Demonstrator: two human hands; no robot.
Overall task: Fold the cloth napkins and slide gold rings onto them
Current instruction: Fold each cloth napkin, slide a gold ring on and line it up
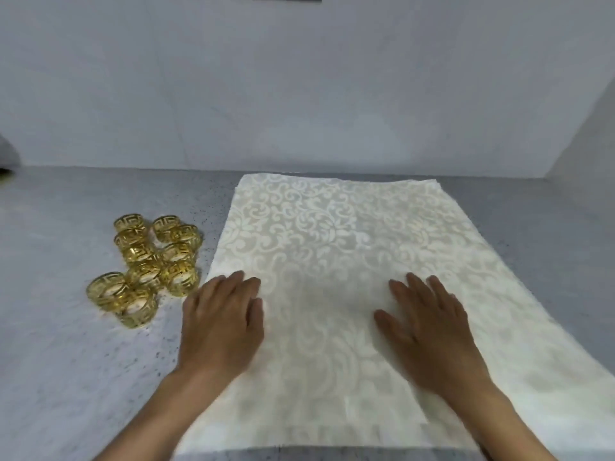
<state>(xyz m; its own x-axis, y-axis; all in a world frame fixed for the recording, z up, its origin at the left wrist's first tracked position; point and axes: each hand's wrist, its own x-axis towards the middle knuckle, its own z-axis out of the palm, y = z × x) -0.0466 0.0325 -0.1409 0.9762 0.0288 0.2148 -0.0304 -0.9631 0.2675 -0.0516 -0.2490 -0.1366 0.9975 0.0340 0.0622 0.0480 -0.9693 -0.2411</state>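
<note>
From the head view, your cream damask napkin [332,261] lies spread flat on the grey speckled worktop [66,361], its far edge near the wall. Your left hand [221,322] rests flat at the napkin's left edge, fingers straight and together; your right hand [429,327] lies flat on the napkin's middle, fingers slightly spread, pinching nothing. This cloth looks soft, light and limp, likely to slide on the smooth top, so take it by the corners or an edge for a clean fold. Left of the napkin, well apart from your right hand, sits the cluster of gold rings [149,267]: rigid openwork, light, probably prone to rolling.
</note>
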